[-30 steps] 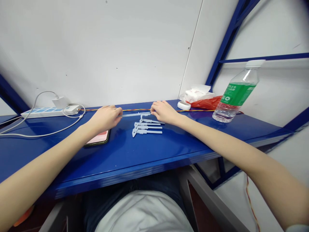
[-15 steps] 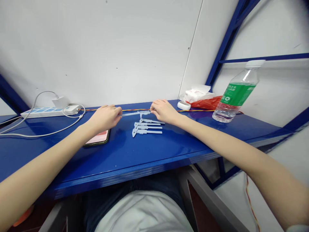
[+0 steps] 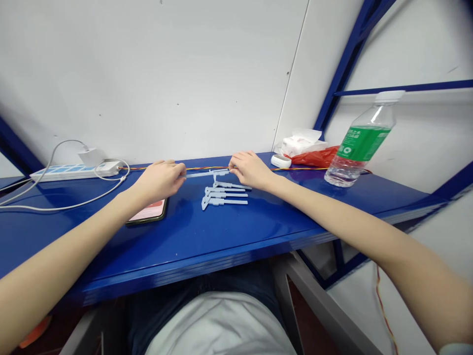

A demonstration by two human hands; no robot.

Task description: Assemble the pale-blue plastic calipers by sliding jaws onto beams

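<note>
A pale grey-blue plastic caliper [image 3: 201, 174] stretches between my two hands just above the back of the blue table. My left hand [image 3: 162, 177] pinches its left end, fingers curled together. At its other end my right hand [image 3: 251, 170] is closed too, thumb and fingertips on the caliper near its sliding part. Several similar calipers lie below it, stacked one under another: an upper caliper [image 3: 233, 185], a middle caliper [image 3: 232, 195] and a lowest caliper [image 3: 225, 201]. Their bars point right and their jaws left. The exact contact of the fingertips is partly hidden.
Under my left wrist lies a phone [image 3: 150, 213]. A white power strip [image 3: 74, 171] with a charger and looping cable is at the left. To the right stand a water bottle [image 3: 364, 143], a tissue pack [image 3: 301, 144], a red bag [image 3: 318, 157] and a small white case [image 3: 281, 161].
The whole view has shifted very slightly. Both hands keep the same grip on the caliper, and the calipers on the table lie as before.
</note>
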